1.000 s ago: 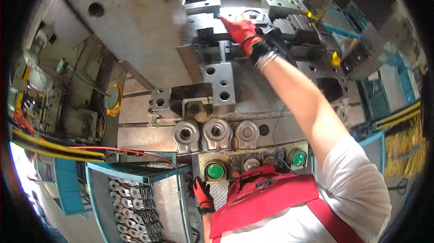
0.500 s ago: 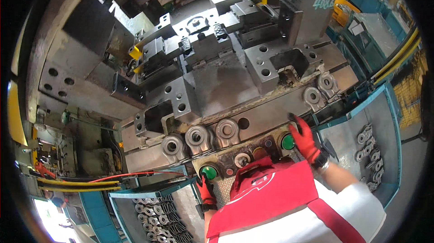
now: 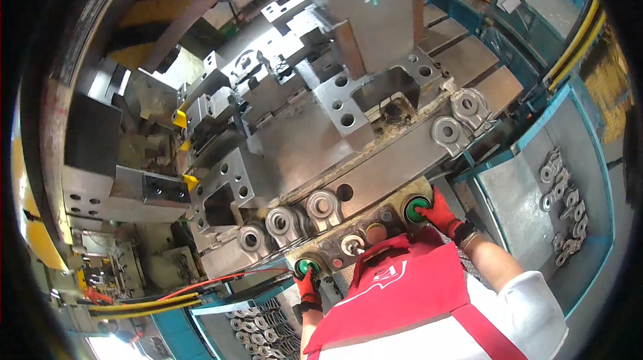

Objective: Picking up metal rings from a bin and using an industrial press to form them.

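My left hand (image 3: 307, 290), in a red glove, reaches up to the left green push button (image 3: 307, 267) with a finger on its face. My right hand (image 3: 440, 212), also red-gloved, presses its fingers on the right green push button (image 3: 416, 210). Neither hand holds anything. Both buttons sit at the ends of a worn control panel (image 3: 327, 247). Just beyond it, ring-ended metal forgings stand on the press bed ledge: a left one (image 3: 252, 240), a middle one (image 3: 281, 223) and a right one (image 3: 323, 206).
Beyond the ledge lies a steel die (image 3: 295, 142) with drilled blocks; a marked steel block (image 3: 382, 22) rises behind. Two more forgings (image 3: 469, 107) rest at the ledge's right. Metal bins (image 3: 506, 192) with forgings flank me. Yellow tubes (image 3: 579, 42) run at right.
My right hand has come down from beside its button onto it. My left hand's finger now lies farther onto its button. The whole view has tilted and shifted.
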The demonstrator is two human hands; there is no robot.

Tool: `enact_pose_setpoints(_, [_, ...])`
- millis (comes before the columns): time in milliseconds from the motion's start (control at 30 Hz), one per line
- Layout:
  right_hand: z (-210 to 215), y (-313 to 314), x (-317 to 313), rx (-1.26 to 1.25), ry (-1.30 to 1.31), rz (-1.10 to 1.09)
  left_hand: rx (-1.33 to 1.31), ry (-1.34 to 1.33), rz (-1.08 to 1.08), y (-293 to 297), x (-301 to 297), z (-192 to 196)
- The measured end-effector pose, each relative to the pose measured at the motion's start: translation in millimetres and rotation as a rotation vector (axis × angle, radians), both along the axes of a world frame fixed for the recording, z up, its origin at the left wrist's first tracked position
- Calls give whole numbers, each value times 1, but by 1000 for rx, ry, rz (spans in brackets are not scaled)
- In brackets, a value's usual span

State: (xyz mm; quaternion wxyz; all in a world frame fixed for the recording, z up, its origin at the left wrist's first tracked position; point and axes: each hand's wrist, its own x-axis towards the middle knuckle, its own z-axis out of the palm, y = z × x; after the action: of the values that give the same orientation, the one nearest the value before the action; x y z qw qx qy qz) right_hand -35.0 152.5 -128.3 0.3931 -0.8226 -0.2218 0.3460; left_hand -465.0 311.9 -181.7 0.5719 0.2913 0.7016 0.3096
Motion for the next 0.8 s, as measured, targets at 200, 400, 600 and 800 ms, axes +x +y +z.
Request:
enact_pose_setpoints(200, [-26, -1, 0, 13, -55, -4, 84, 81, 43, 4, -1, -12])
enact_pose_setpoints(400, [-28, 1, 5, 428, 334, -78, 91, 15, 94, -1, 12, -6])
enact_pose_setpoints(600, [-17, 5, 8, 313, 408, -88, 56, 163, 48, 1, 3, -28])
enact_pose_setpoints(800, [-37, 3, 11, 350, 288, -73, 45, 141, 30, 1, -4, -44])
